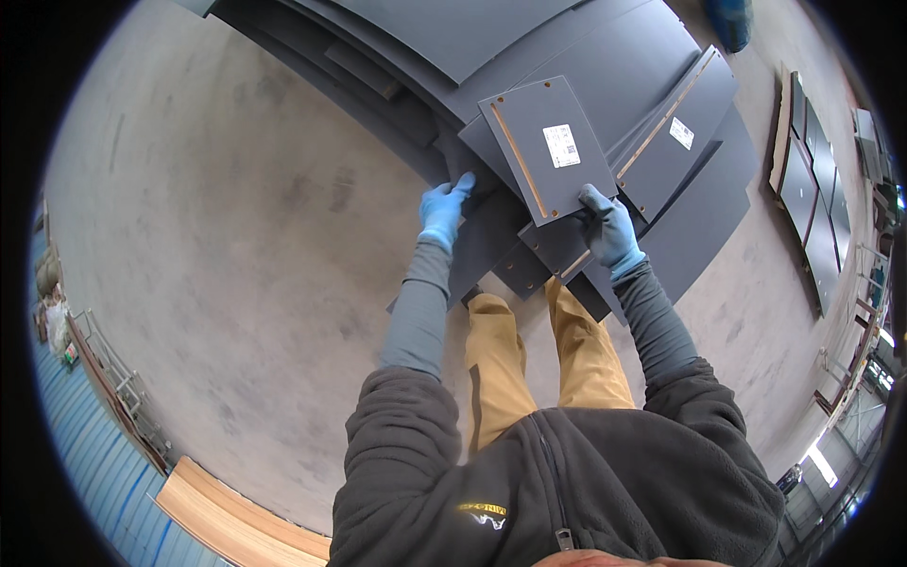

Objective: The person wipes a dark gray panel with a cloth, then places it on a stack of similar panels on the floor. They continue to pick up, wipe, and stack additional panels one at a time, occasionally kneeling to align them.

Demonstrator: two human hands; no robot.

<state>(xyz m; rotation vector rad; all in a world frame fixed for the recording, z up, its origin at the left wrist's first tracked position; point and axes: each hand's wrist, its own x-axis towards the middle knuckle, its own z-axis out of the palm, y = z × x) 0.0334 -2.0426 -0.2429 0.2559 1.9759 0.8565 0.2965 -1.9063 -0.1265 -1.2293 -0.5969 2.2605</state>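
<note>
My right hand [612, 227], in a light blue glove, grips the lower right corner of a small grey panel [521, 128]. This panel is tilted above the pile and has a white label [561, 146], a light brown groove along one side and small holes near its corners. My left hand [444, 210], also gloved in blue, is closed at the edge of a darker grey panel [487, 222] lower down, its thumb on top. The fingers under that edge are hidden. Beside my right hand lies another labelled, grooved grey panel [673, 142].
A big stack of grey panels [624, 47] spreads across the concrete floor [255, 236] in front of me. More dark panels [812, 189] lie at the far right. Wood-coloured boards [236, 520] are at the lower left, and a blue object [729, 24] shows at the top.
</note>
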